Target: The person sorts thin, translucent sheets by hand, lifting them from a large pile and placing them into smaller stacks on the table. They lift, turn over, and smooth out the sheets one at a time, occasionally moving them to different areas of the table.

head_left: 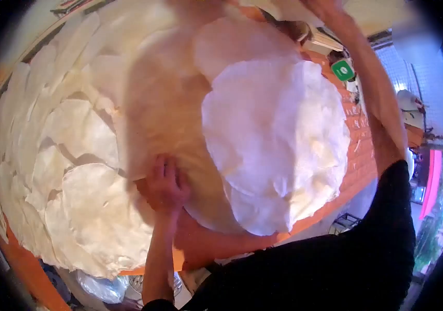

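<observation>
My left hand [168,181] rests on the near edge of a thin, tan, shaded sheet [169,116], its fingers slightly apart. Beside it, to the right, lies a stack of round, pale, thin sheets [263,135] with wavy edges. My right arm reaches up along the right side; my right hand [327,9] is at the top edge, partly cut off and blurred, near a pale sheet [286,9]. Whether its fingers hold that sheet cannot be made out. Many overlapping pale round sheets [84,129] cover the left side.
An orange patterned surface [359,145] shows beyond the stack. A green square item [342,70] lies at the upper right beside small boxes [325,41]. Below the near edge are a clear plastic bag [102,287] and a metal rack [345,223].
</observation>
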The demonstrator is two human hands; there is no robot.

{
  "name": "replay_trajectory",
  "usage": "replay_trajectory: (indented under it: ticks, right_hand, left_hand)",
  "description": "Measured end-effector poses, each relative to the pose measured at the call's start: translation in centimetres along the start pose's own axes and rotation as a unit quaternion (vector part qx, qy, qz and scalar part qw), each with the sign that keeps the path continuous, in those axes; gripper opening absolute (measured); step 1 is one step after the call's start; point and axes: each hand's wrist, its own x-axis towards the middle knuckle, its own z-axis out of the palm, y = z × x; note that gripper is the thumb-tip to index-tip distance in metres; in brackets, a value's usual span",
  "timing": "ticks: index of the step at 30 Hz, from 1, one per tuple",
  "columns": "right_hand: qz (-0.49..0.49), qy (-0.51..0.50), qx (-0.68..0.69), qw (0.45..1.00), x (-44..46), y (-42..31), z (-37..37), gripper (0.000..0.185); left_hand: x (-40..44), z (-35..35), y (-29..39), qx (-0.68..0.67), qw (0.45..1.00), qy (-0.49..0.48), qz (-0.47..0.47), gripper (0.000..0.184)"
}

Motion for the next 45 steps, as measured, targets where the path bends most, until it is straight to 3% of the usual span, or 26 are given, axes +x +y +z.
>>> replay_trajectory:
  ticks: [2, 4, 5, 7, 8, 10, 12, 13, 15, 16, 17, 19, 22, 25, 28, 31, 34, 40, 43, 45]
  right_hand:
    - [-0.063, 0.008, -0.045, 0.997, -0.2, -0.6, -8.9, 0.009]
    - [0.128, -0.212, 0.079, 0.966, -2.7, -5.6, -18.6, 0.006]
    - [0.112, -0.238, 0.085, 0.961, -5.4, -7.0, -20.9, 0.009]
    - [0.081, -0.287, 0.1, 0.949, -12.7, -9.1, -22.6, 0.027]
    - [-0.028, -0.187, 0.148, 0.971, -16.7, -10.2, -21.9, 0.024]
    - [0.023, -0.309, 0.21, 0.927, -23.2, -14.2, -21.9, 0.016]
    - [0.104, -0.355, 0.319, 0.873, -28.0, -16.8, -21.8, 0.016]
    - [0.127, -0.376, 0.339, 0.853, -29.4, -17.4, -22.1, 0.015]
    - [0.169, -0.324, 0.35, 0.863, -29.7, -17.8, -24.0, 0.026]
    - [0.18, -0.316, 0.344, 0.866, -29.4, -18.0, -25.3, 0.025]
    - [0.192, -0.31, 0.338, 0.868, -28.7, -18.4, -26.8, 0.025]
    - [0.198, -0.329, 0.354, 0.853, -29.4, -19.2, -27.7, 0.024]
    - [0.202, -0.423, 0.407, 0.784, -32.2, -21.2, -26.7, 0.027]
    - [0.221, -0.275, 0.49, 0.797, -31.6, -23.9, -25.7, 0.036]
    - [0.361, -0.246, 0.595, 0.675, -30.2, -25.6, -23.9, 0.048]
    - [0.354, -0.233, 0.566, 0.707, -30.3, -25.6, -23.0, 0.049]
    - [0.327, -0.189, 0.536, 0.755, -30.4, -25.9, -23.4, 0.047]
    - [0.309, -0.138, 0.53, 0.778, -31.9, -25.7, -22.4, 0.052]
    - [0.319, -0.131, 0.523, 0.779, -31.0, -25.5, -23.1, 0.054]
    - [0.335, -0.134, 0.519, 0.775, -30.6, -25.4, -23.4, 0.054]
  left_hand:
    - [0.6, -0.7, 0.5, 0.025, 1.0, -0.003, 0.004, 0.037]
    - [0.4, -1.1, 0.8, 0.036, 0.999, -0.008, -0.005, 0.037]
    - [0.3, -0.9, 0.7, 0.033, 0.999, -0.009, -0.015, 0.038]
    - [0.1, -1.1, 0.9, 0.033, 0.999, 0.004, -0.021, 0.038]
    - [0.2, -1.4, 1.0, 0.034, 0.999, 0.016, -0.016, 0.036]
    - [-0.1, -1.6, 1.0, -0.005, 0.999, 0.04, -0.017, 0.034]
    - [-1.1, -1.7, 0.9, -0.086, 0.994, 0.059, -0.032, 0.031]
    - [-1.9, -2.6, 1.7, -0.206, 0.976, 0.019, -0.068, 0.029]
    - [-3.4, -4.5, 4.8, -0.434, 0.888, -0.053, -0.141, 0.03]
    - [-3.9, -6.0, 6.1, -0.511, 0.818, -0.146, -0.22, 0.034]
    - [-4.7, -5.8, 7.2, -0.647, 0.696, -0.19, -0.248, 0.034]
    - [-5.4, -4.9, 8.8, -0.846, 0.384, -0.245, -0.278, 0.036]
    - [-5.6, -4.3, 10.7, -0.827, 0.42, -0.19, -0.322, 0.039]
    - [-5.2, -4.3, 11.5, -0.806, 0.481, -0.182, -0.293, 0.034]
    - [-4.4, -5.4, 12.6, -0.796, 0.506, -0.174, -0.283, 0.013]
    - [-3.8, -6.8, 13.5, -0.807, 0.463, -0.165, -0.327, 0.013]
    - [-4.3, -5.9, 13.0, -0.752, 0.608, -0.217, -0.133, 0.023]
    - [-4.9, -6.2, 14.1, -0.712, 0.64, -0.209, -0.199, 0.04]
    - [-4.7, -6.0, 14.3, -0.698, 0.655, -0.199, -0.211, 0.029]
    - [-4.6, -5.7, 14.0, -0.725, 0.63, -0.203, -0.191, 0.026]
